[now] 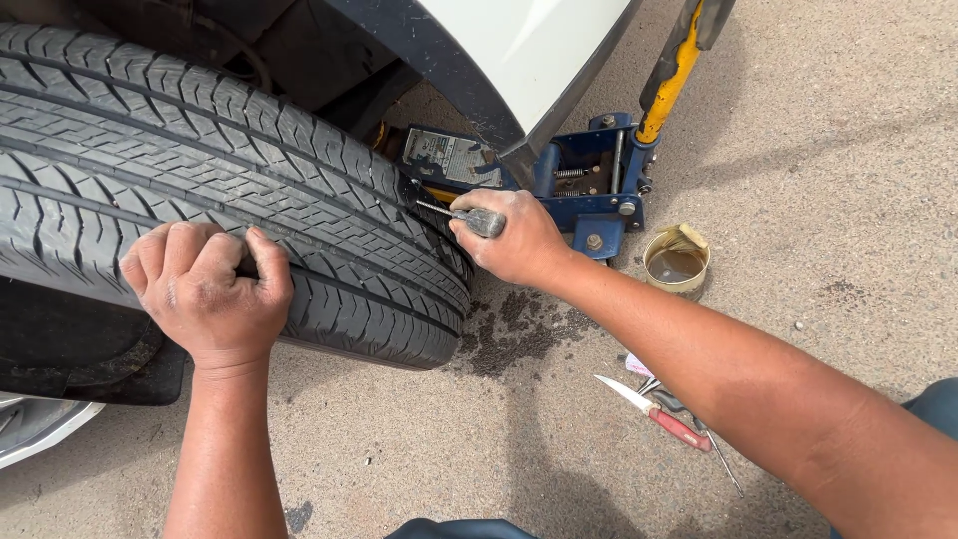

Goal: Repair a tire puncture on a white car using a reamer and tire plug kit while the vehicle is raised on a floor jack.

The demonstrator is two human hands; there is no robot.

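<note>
Slippage is the main risk here: the right hand (514, 240) pushes a thin metal tool (461, 216) into the tread of the tyre (249, 170), and if the shaft skids off a rubber rib it could jab toward the left hand (205, 289), which lies on the same tread not far away. The tool's handle looks worn and grimy, so the hold on it may be less sure than it seems. A hard shove could also rock the car, which rests partly on the blue jack (589, 180) just behind the right hand; the white body panel (519, 50) hangs directly over the work. On the ground near the right forearm lie a red-handled knife (654, 409) and other thin tools, and a small open tin (677, 262) stands beside the jack, all easy to knock when the arm draws back.

The right grip is closed tight round the tool's handle, knuckles up, wrist bent inward, forearm reaching in from the lower right. The left grip is curled into a loose fist pressed on the tread, fingers tucked under, holding nothing that I can see; its forearm comes straight up from below. The tyre fills the upper left, mounted under the wheel arch, off a dark patch on the ground (514, 324).
</note>
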